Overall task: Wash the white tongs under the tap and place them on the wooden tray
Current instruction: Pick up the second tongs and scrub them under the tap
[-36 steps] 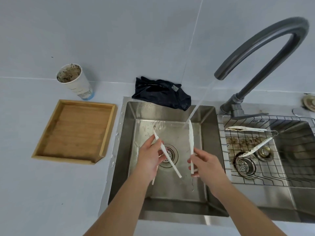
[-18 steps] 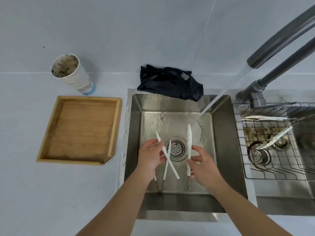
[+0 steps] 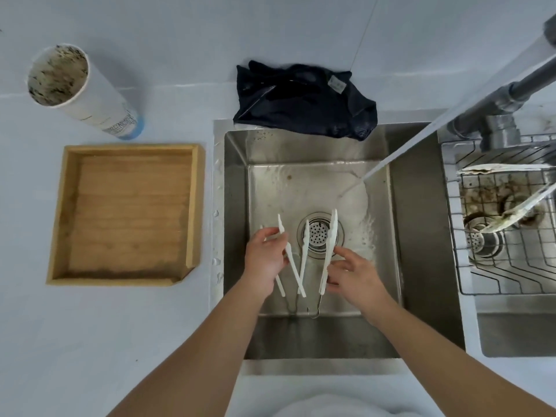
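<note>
Holding two pairs of white tongs over the sink drain, left hand and right hand each pinching one mid-arm between curled fingers, beside the tap's stream; likely light, springy, slippery when wet; wooden tray waiting on the counter.

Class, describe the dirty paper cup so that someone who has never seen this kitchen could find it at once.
Start at the steel sink, then go left to the wooden tray on the counter. Just behind the tray stands the paper cup: white, blue-based, its inside smeared with dark grime.
</note>
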Demonstrator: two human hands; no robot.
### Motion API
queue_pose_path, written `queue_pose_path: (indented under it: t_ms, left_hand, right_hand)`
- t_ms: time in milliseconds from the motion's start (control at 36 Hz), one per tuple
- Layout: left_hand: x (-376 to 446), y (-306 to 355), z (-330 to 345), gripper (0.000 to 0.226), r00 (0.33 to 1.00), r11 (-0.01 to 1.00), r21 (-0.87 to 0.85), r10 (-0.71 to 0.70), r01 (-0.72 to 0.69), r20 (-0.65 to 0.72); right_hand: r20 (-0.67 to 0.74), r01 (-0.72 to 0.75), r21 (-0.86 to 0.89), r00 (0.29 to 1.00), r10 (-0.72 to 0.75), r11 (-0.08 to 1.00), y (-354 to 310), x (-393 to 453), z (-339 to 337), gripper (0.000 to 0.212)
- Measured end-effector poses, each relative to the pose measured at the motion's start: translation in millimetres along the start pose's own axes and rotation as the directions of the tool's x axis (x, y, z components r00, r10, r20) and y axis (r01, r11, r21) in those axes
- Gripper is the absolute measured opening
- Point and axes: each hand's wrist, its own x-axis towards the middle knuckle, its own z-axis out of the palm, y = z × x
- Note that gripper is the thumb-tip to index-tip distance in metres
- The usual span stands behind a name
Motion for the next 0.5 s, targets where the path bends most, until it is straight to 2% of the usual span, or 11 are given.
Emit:
queue_pose_path:
  t_ms: [194,306,500]
  left_hand:
    - [13.1,-8.4,-0.9,0.014,0.999,0.993,0.114,-0.004,0.008,-0.036]
    - [17.9,-10.5,-1.5,0.018,1.000,0.984,0.175,-0.017,0.018,-0.007]
    - [22.8,-11.3,-3.1,0.035,1.000,0.955,0.295,-0.016,0.013,0.006]
  right_hand:
    - [0.100,-0.084,0.053,0.992,0.079,0.995,8.2,17.8,4.2,0.047]
    - [0.134,-0.085,0.049,0.988,0.078,0.995,11.1,22.9,7.7,0.034]
    - [0.104,-0.103,0.062,0.990,0.096,0.993,20.2,35.9,15.6,0.031]
